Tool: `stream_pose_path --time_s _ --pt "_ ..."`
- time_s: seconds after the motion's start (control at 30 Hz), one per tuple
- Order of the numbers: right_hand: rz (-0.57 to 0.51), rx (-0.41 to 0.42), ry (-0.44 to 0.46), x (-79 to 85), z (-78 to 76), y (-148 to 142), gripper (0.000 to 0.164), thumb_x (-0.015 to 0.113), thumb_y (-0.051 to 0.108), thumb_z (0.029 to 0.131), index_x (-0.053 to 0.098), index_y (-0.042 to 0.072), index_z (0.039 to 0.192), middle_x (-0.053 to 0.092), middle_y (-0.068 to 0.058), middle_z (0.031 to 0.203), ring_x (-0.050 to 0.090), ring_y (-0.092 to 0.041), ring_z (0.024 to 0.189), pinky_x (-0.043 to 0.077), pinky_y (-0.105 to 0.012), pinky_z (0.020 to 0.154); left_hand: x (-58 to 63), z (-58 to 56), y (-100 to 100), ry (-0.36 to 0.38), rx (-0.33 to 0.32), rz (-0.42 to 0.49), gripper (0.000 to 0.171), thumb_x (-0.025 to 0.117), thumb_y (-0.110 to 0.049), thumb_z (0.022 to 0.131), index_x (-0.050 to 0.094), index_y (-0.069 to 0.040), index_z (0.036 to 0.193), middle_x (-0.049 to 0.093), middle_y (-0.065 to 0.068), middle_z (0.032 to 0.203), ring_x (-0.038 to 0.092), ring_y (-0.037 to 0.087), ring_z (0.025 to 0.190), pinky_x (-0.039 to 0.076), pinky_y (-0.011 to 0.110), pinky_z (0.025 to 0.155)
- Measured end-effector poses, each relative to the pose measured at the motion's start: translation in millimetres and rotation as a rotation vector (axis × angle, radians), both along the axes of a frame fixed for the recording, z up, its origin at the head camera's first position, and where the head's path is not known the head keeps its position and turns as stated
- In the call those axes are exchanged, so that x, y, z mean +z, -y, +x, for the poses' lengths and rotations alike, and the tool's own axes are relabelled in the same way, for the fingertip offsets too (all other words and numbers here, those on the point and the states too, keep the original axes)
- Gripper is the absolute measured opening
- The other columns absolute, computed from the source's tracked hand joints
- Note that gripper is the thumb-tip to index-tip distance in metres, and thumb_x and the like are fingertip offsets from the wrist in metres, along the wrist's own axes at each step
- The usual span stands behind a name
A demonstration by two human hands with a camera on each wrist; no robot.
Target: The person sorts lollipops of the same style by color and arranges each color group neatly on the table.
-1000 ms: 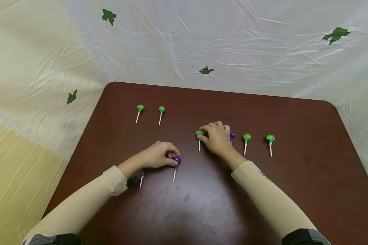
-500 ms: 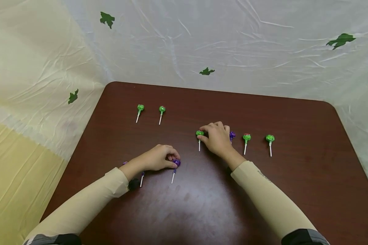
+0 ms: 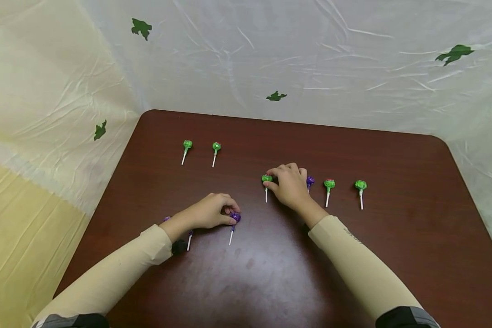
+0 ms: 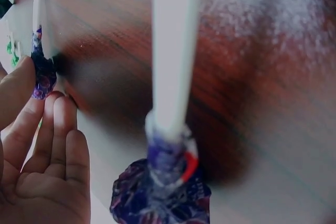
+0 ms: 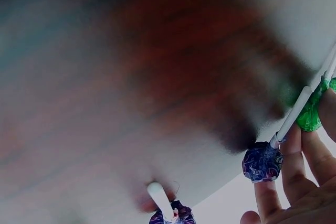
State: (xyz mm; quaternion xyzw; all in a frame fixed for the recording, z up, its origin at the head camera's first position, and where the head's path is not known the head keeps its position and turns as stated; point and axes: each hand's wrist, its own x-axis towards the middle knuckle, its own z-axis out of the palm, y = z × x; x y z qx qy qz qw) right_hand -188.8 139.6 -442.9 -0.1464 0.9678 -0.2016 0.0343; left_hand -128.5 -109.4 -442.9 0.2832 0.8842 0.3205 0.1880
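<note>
My left hand (image 3: 211,212) pinches a purple-wrapped lollipop (image 3: 235,217) by its head, between thumb and fingers; its white stick points toward me. In the left wrist view, that lollipop (image 4: 43,72) sits at the thumb tip, and another purple lollipop (image 4: 163,198) looms close to the camera. Farther right, my right hand (image 3: 289,184) holds the head of a green lollipop (image 3: 266,178) between thumb and fingers. Beside that hand lies a purple lollipop (image 3: 310,181), partly covered by it. The right wrist view has the green lollipop (image 5: 310,116) at the fingers and a purple one (image 5: 262,161) nearer.
Two green lollipops (image 3: 187,145) (image 3: 216,146) lie at the back left of the brown table (image 3: 246,282). Two more green ones (image 3: 330,184) (image 3: 361,185) lie to the right. My left forearm partly hides purple lollipops (image 3: 167,218) (image 3: 190,240). White sheeting (image 3: 320,68) hangs behind.
My left hand has shifted slightly toward me with the purple lollipop, whose stick now slants a little more. A purple head has come into view behind the left wrist. The right hand stays put.
</note>
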Motion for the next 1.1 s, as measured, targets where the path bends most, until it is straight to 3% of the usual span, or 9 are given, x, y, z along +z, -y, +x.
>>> stream_pose_path --time_s 1.1 --pt "-0.033 0.016 0.050 -2.0 -4.5 -1.8 0.034 0.069 0.037 0.093 0.070 0.017 0.121 0.069 -0.006 0.123 0.047 -0.031 0.122 0.025 -0.055 0.099 -4.1 4.7 2.6 0.012 0.015 -0.005 0.022 0.079 -0.021 0.086 0.074 -0.013 0.105 0.067 -0.003 0.103 0.061 0.010 0.093 0.051 0.024 0.085"
